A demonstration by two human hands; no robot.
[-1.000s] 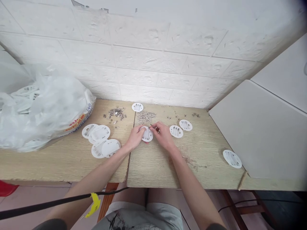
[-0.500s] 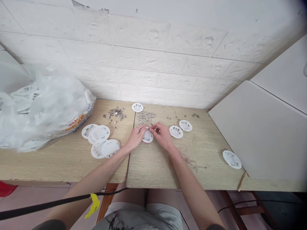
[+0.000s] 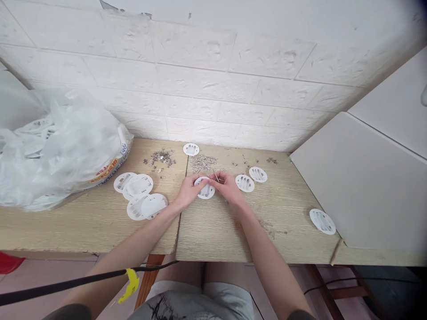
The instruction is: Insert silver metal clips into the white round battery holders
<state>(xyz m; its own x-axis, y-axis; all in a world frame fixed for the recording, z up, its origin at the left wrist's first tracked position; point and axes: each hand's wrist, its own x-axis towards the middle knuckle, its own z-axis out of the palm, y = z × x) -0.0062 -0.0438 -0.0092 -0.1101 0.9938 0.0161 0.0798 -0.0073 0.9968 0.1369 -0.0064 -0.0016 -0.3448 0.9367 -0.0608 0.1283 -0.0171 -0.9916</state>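
Note:
A round white plastic battery holder with slots is held at the middle of the table. My left hand grips its left edge, thumb on top. On its right side my right hand is closed around a thin metal tool, whose tip points up and away. A small bluish spot shows under that palm; whether it belongs to the tool I cannot tell. The right fingertips touch or nearly touch the holder's upper right edge. Just beyond the hands lies a pile of small metal pieces.
Two similar holders lie right of my hands, another near the white panel, one by the wall. Several overlap at left, beside a bulging plastic bag. More metal parts are scattered behind them. A black cable crosses in front.
The thin tool in my right hand has swung more upright, its tip pointing away from the holder. My right fingers have shifted slightly, uncovering more of the holder. My left hand stays nearly still.

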